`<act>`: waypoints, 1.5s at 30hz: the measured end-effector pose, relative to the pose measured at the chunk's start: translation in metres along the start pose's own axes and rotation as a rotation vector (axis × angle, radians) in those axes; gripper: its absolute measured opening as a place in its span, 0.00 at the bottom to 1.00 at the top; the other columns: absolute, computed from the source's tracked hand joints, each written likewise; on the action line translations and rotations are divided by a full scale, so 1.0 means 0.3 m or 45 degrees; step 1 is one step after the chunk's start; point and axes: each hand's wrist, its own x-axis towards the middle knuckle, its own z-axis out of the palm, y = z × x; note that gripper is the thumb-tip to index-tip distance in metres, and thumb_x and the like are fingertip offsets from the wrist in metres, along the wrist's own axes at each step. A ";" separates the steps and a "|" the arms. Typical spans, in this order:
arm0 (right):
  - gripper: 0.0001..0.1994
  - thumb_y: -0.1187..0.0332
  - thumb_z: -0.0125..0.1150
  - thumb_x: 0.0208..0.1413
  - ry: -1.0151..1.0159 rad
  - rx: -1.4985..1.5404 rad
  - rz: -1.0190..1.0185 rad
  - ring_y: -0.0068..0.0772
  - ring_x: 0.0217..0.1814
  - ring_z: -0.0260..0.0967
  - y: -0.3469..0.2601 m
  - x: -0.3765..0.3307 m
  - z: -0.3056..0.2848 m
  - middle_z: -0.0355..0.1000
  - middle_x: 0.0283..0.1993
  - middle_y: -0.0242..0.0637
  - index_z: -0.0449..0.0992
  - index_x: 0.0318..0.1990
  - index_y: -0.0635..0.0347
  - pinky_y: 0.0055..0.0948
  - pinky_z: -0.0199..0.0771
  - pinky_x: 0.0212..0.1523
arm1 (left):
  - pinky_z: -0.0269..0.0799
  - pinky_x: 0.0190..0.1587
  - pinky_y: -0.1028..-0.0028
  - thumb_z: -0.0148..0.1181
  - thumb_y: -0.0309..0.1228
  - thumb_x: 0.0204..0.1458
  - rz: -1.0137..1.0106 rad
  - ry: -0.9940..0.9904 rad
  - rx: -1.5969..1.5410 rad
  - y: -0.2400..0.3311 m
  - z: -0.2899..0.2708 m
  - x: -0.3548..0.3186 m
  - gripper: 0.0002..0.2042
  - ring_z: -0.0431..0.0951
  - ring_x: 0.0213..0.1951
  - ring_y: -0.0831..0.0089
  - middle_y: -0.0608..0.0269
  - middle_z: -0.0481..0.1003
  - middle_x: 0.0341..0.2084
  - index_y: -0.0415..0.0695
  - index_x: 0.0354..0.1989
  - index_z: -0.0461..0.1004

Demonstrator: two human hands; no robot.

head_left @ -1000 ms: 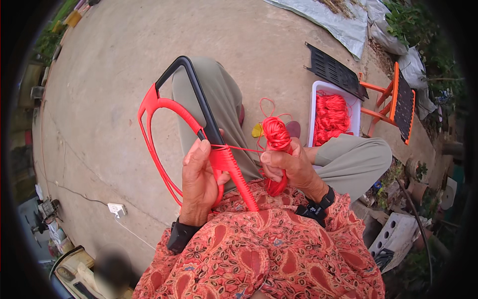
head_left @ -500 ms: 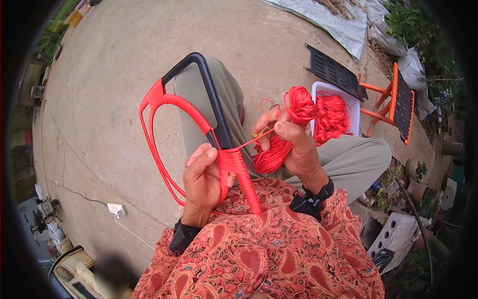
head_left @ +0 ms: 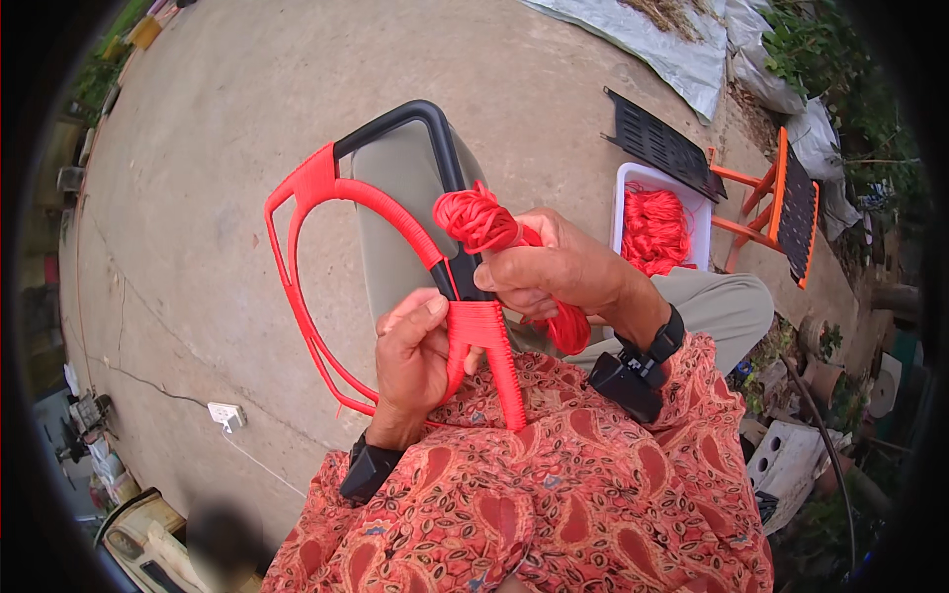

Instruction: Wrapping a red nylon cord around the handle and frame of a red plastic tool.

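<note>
A black frame [head_left: 442, 138] lies across my lap, its curved and straight bars closely wound with red cord [head_left: 400, 212]. My left hand [head_left: 410, 356] grips the frame, thumb and fingers closed at the wrapped band [head_left: 475, 316] where the bars meet. In my right hand [head_left: 578, 262] is a bundle of red cord [head_left: 476, 219], bunched at both ends, held just above that band and over the black bar. The fingers are wrapped round its middle, so that part is hidden. I cannot make out the strand between bundle and frame.
A white plastic tub [head_left: 701, 232] with more red cord stands at the right, beside a black slotted panel [head_left: 664, 141] and an orange-framed stool [head_left: 781, 193]. A white power strip [head_left: 225, 415] lies on the concrete at left. Grey sheeting [head_left: 657, 44] covers ground at the far right.
My right hand has moved left with the cord bundle, from beside the frame to over its black bar. The taut strand seen before is no longer visible. The frame has tilted slightly.
</note>
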 end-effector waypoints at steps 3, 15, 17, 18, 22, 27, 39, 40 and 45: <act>0.05 0.68 0.57 0.52 0.085 -0.076 0.045 0.10 0.15 0.52 -0.031 -0.008 0.016 0.59 0.17 0.20 0.69 0.28 0.55 0.17 0.49 0.14 | 0.71 0.18 0.70 0.45 0.32 0.60 0.032 0.032 -0.017 -0.005 0.016 0.006 0.12 0.74 0.18 0.62 0.46 0.75 0.30 0.33 0.40 0.66; 0.07 0.67 0.57 0.50 0.048 -0.256 0.143 0.11 0.14 0.52 -0.065 -0.001 -0.008 0.58 0.16 0.19 0.68 0.23 0.54 0.18 0.48 0.14 | 0.73 0.19 0.70 0.49 0.31 0.59 0.061 -0.077 -0.001 -0.019 -0.022 0.013 0.08 0.75 0.20 0.64 0.49 0.74 0.30 0.38 0.37 0.64; 0.07 0.68 0.57 0.49 0.056 -0.242 0.116 0.11 0.14 0.51 -0.063 -0.001 -0.002 0.58 0.16 0.20 0.68 0.23 0.54 0.18 0.48 0.14 | 0.74 0.19 0.70 0.50 0.31 0.59 0.056 -0.075 -0.012 -0.013 -0.011 0.013 0.09 0.75 0.20 0.64 0.49 0.74 0.30 0.37 0.38 0.64; 0.07 0.68 0.56 0.49 0.063 -0.226 0.092 0.11 0.14 0.51 -0.058 0.001 0.002 0.58 0.16 0.20 0.68 0.23 0.54 0.18 0.48 0.14 | 0.74 0.20 0.71 0.50 0.31 0.58 0.025 -0.061 0.015 -0.003 0.005 0.013 0.10 0.75 0.20 0.64 0.50 0.74 0.30 0.36 0.41 0.65; 0.07 0.68 0.56 0.49 0.122 -0.273 0.084 0.11 0.13 0.51 -0.064 -0.004 0.006 0.58 0.15 0.20 0.67 0.22 0.54 0.18 0.48 0.13 | 0.73 0.20 0.74 0.51 0.30 0.59 -0.149 -0.121 0.097 0.035 0.042 0.023 0.12 0.76 0.21 0.70 0.53 0.75 0.27 0.33 0.44 0.67; 0.07 0.69 0.56 0.49 0.090 -0.245 0.055 0.12 0.13 0.51 -0.056 -0.001 0.009 0.58 0.15 0.20 0.67 0.21 0.54 0.18 0.48 0.13 | 0.68 0.17 0.80 0.55 0.28 0.56 -0.158 -0.097 0.116 0.031 0.068 0.042 0.10 0.73 0.20 0.77 0.60 0.75 0.27 0.34 0.43 0.70; 0.08 0.71 0.55 0.51 0.039 -0.094 0.036 0.10 0.13 0.51 -0.030 0.003 -0.004 0.58 0.15 0.20 0.67 0.22 0.54 0.17 0.49 0.12 | 0.61 0.14 0.84 0.59 0.27 0.53 -0.051 -0.018 0.201 0.003 0.069 0.041 0.10 0.71 0.20 0.83 0.64 0.74 0.26 0.36 0.42 0.71; 0.08 0.71 0.55 0.51 0.038 -0.093 0.034 0.10 0.13 0.51 -0.016 0.001 -0.011 0.58 0.15 0.20 0.67 0.22 0.54 0.17 0.49 0.12 | 0.61 0.14 0.85 0.59 0.26 0.53 -0.046 -0.019 0.195 0.002 0.071 0.040 0.10 0.71 0.20 0.83 0.64 0.74 0.26 0.36 0.42 0.71; 0.11 0.68 0.57 0.55 0.044 0.194 -0.076 0.10 0.14 0.51 0.032 -0.012 -0.049 0.57 0.15 0.20 0.64 0.22 0.51 0.16 0.51 0.13 | 0.62 0.15 0.84 0.59 0.26 0.54 -0.055 -0.013 0.221 0.000 0.068 0.041 0.10 0.71 0.20 0.83 0.63 0.75 0.26 0.36 0.42 0.71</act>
